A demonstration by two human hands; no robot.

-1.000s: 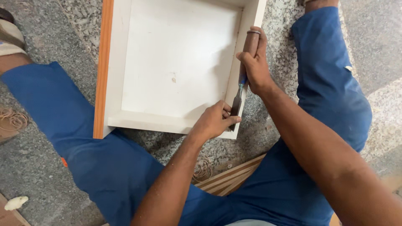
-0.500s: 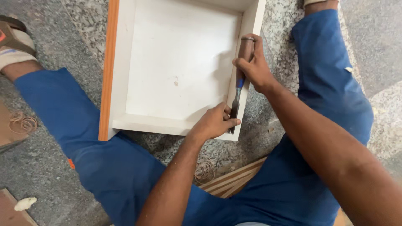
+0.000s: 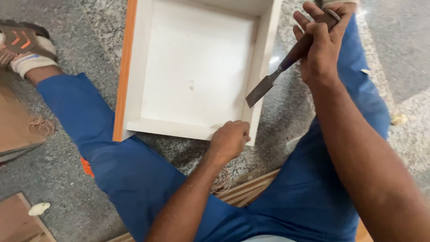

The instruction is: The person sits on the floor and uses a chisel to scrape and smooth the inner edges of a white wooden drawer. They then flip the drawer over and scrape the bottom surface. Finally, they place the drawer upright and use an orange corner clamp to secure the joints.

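**Inspector A:** Since the earlier frames we note that the right hand [image 3: 320,47] has lifted the chisel [image 3: 286,60] off the near right corner of the drawer box [image 3: 139,67]. The blade, which stood against that corner, now hangs in the air above the right wall.

**Inspector B:** Agreed. We record the right hand as clenched in a full fist around the dark handle, forearm running in from the lower right, the tool tilted with its blade pointing down and to the left. The left hand [image 3: 229,140] is curled shut and pressed on the near right corner of the box, knuckles up.

**Inspector A:** What can we not confirm?

**Inspector B:** The left fingertips are tucked under, so we cannot tell whether they pinch the wall or merely bear on it. The butt of the handle is covered by the right palm. The far end of the box is cut off by the top edge.

**Inspector A:** Position?

**Inspector B:** The white box with its orange left edge lies on the speckled floor [image 3: 67,179] between the blue trouser legs [image 3: 130,175]. The blade tip hangs above the left hand, well apart from it.
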